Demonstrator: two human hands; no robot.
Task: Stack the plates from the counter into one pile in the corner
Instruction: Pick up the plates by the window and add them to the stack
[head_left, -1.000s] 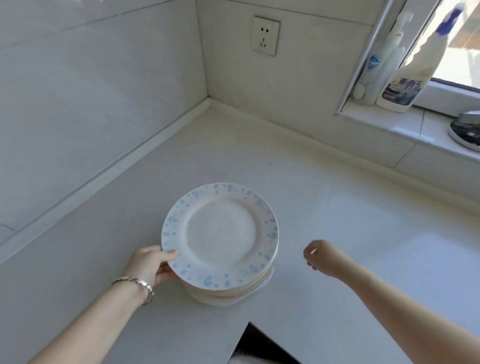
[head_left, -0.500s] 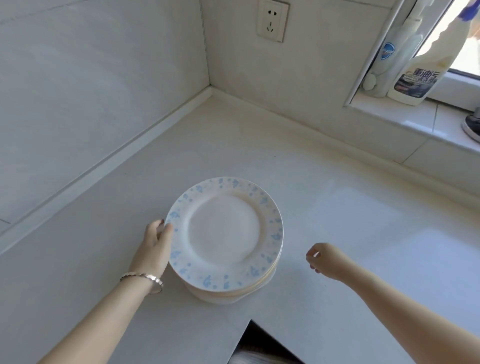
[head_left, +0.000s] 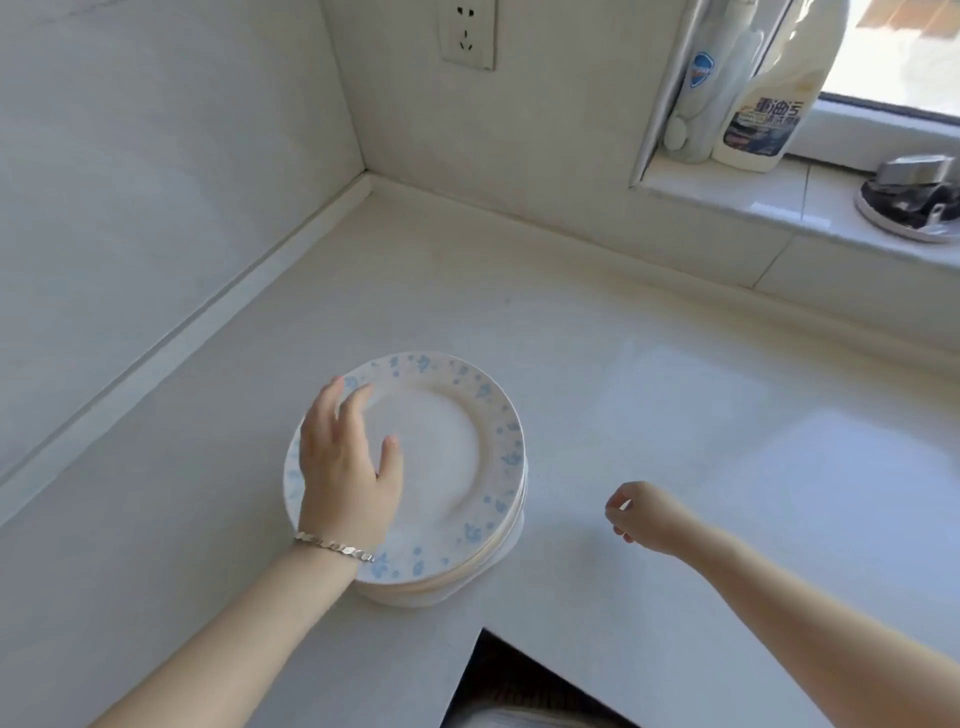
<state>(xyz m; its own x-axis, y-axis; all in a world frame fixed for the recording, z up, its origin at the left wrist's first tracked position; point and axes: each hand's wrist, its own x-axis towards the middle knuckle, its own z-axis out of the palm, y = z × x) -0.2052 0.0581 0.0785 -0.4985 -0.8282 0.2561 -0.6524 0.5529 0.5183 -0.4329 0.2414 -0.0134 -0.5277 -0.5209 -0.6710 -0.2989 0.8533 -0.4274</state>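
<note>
Below the 重油污 bottle (head_left: 768, 111), left hand (head_left: 345, 470) lies flat on plates (head_left: 467, 452); right hand (head_left: 644, 514) curls loosely, empty.

High on the pale tiled back wall (head_left: 545, 130), a white rectangular plastic wall socket (head_left: 467, 34), cut by the top edge. To its right, a white tiled window sill (head_left: 727, 195) under bright window glass (head_left: 904, 47). At the sill's left end, a slim white plastic bottle with a blue badge (head_left: 701, 88); stands just beside a broader white plastic cleaner bottle with a dark printed label (head_left: 774, 93). Further right, well apart from both, a round white dish holding a dark and silver metal object (head_left: 909, 208). At bottom centre, a dark triangular gap (head_left: 519, 680).
</note>
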